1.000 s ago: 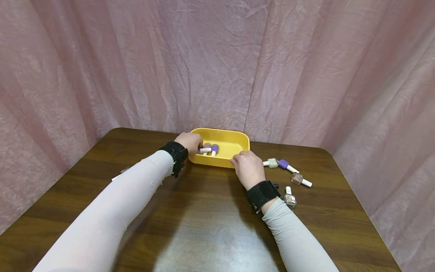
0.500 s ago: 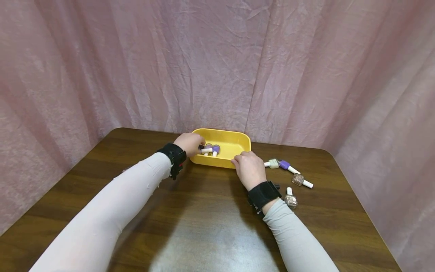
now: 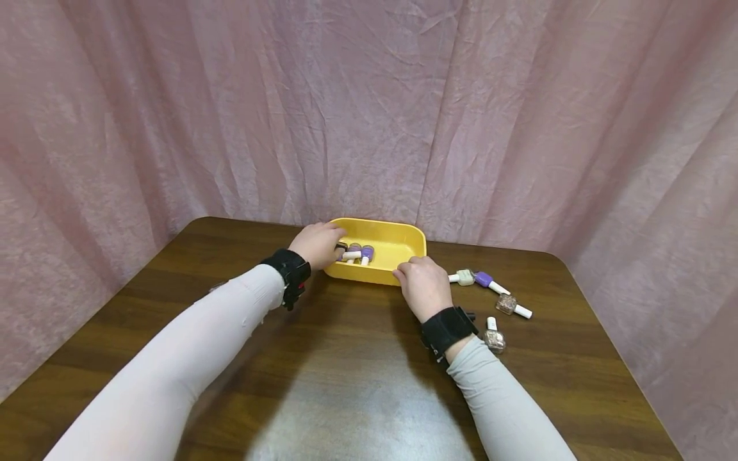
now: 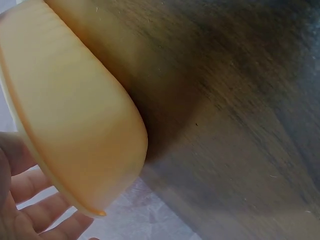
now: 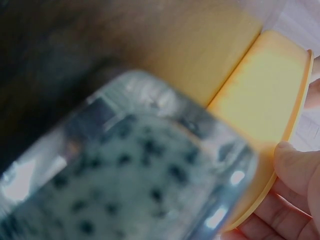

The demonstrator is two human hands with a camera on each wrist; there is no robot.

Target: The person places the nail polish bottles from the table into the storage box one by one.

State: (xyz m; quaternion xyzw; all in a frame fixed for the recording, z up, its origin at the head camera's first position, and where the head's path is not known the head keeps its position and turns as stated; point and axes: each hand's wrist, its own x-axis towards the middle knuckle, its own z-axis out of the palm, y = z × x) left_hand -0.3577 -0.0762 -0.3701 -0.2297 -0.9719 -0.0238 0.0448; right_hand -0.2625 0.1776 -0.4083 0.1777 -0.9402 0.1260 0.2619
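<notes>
Yellow tray (image 3: 398, 240) sits at the tabletop's (image 3: 357, 384) far edge. Left hand (image 3: 316, 243) reaches inside, fingers relaxed; right hand (image 3: 423, 285) curls on the near rim. Rigid, light, smooth plastic: likely best gripped at both rims.

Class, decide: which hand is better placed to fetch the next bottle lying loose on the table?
Probably the right hand: the loose bottles lie just beside it, whereas the left hand is at the yellow tray's far end.

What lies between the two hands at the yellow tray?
In the head view, the near wall of the yellow tray spans the gap between the left hand and right hand; behind it, nail polish bottles lie inside the tray.
</notes>
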